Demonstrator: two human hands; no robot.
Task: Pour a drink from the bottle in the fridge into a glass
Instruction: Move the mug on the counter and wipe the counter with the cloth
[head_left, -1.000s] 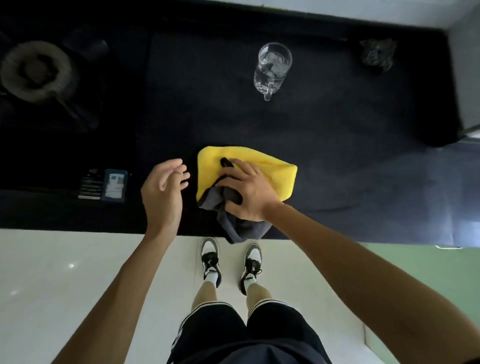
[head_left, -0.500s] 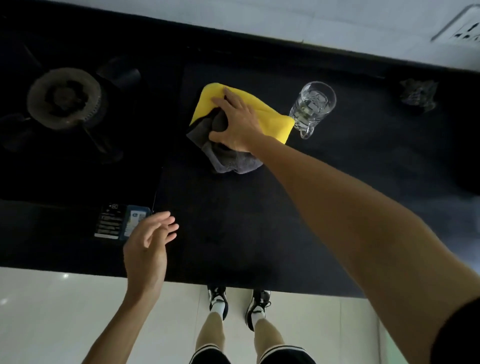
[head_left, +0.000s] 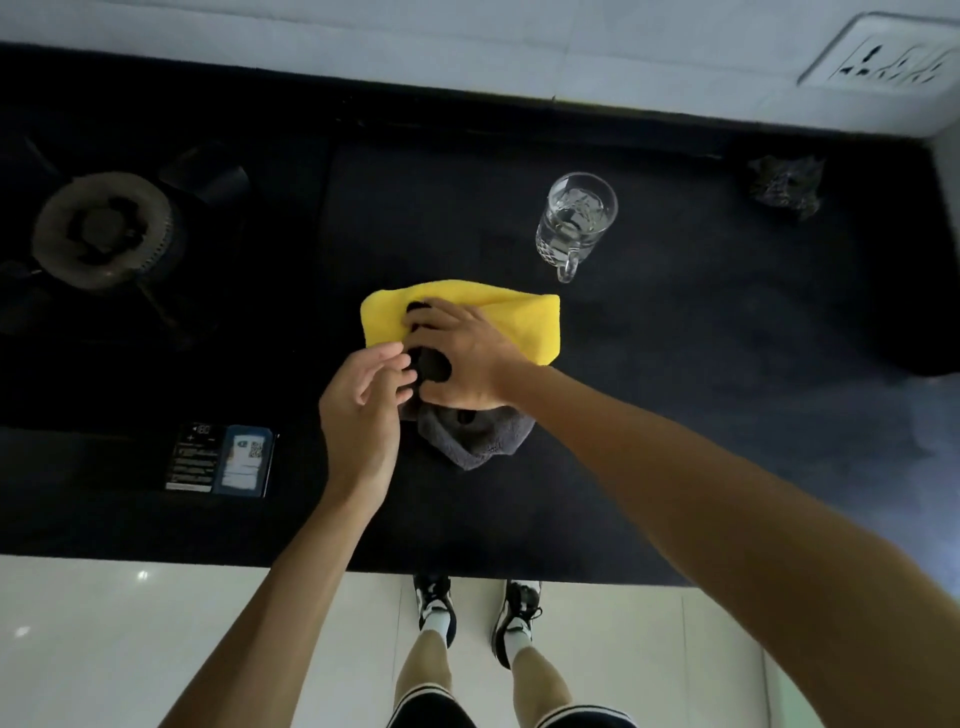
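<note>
Gripping cloth (head_left: 519, 322) with right fingers (head_left: 447, 317), left fingers (head_left: 384, 358) loose; may knock the near glass (head_left: 576, 218) over by wiping too far

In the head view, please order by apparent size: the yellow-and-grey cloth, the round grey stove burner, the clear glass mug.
Largest: yellow-and-grey cloth.
Then round grey stove burner.
Smallest: clear glass mug.

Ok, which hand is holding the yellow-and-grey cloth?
The right hand, fingers bunching the yellow-and-grey microfibre cloth on the black counter; the left hand is beside it, open, holding nothing.
</note>
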